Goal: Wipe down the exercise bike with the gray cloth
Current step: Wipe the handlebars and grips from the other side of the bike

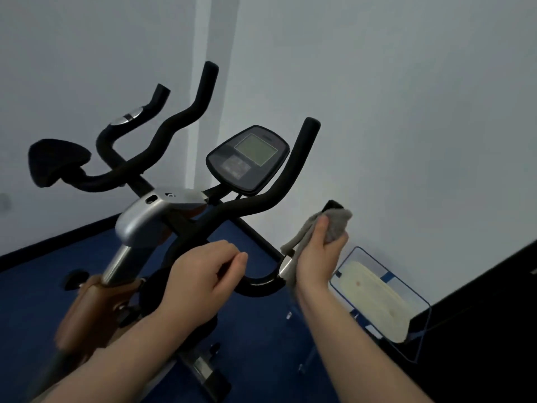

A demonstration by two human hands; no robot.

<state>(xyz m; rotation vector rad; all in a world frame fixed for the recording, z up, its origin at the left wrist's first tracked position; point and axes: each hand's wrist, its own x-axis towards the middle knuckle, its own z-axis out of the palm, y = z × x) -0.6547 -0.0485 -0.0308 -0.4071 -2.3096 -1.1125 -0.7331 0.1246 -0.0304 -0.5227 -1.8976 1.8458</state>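
Observation:
The exercise bike (145,216) stands in front of me, with black foam handlebars, a silver stem cover and a dark console (248,158) with a green screen. My right hand (318,251) grips the gray cloth (337,222), wrapped around the end of the near right handlebar grip, whose black tip shows above the cloth. A tail of cloth hangs down beside a silver sensor plate (286,267). My left hand (203,274) curls around the black handlebar tube just left of the bend.
A clear plastic bin (418,344) holding a pale cloth sits on the blue floor at the right by the white wall. A dark surface fills the lower right corner. The bike's orange frame part (87,309) lies below the stem.

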